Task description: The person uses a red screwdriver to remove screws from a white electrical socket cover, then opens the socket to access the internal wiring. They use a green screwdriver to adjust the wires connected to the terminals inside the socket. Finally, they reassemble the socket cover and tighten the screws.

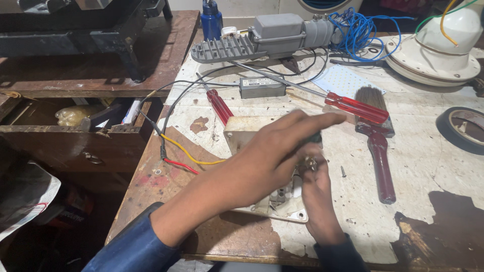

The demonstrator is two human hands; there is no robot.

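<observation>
The left hand (275,151) reaches across the middle of the bench (428,166), fingers stretched out flat and loose, grasping nothing; it hovers over a cream-coloured plastic housing (242,132) that lies on the bench below it. The right hand (315,189) comes up from the near edge, mostly hidden behind the left hand. Its fingers are pinched around a small metal part (310,163) right above the housing, though what the part is cannot be made out. Both arms wear dark blue sleeves.

A yellow wire (194,153) and a red wire (180,165) run from the left edge of the bench towards the housing. Just behind the hands lie two red-handled screwdrivers: a short screwdriver (220,107) to the left and a long screwdriver (357,108) to the right, its handle resting over a paintbrush (379,151) with a dark red handle. A small screw (343,172) lies between the right hand and the brush. Further back sit a small grey box (262,86), a grey metal lamp body (267,38), a tangle of blue wire (358,30) and a white round fitting (438,50). A roll of black tape (466,128) rests at the right edge.
</observation>
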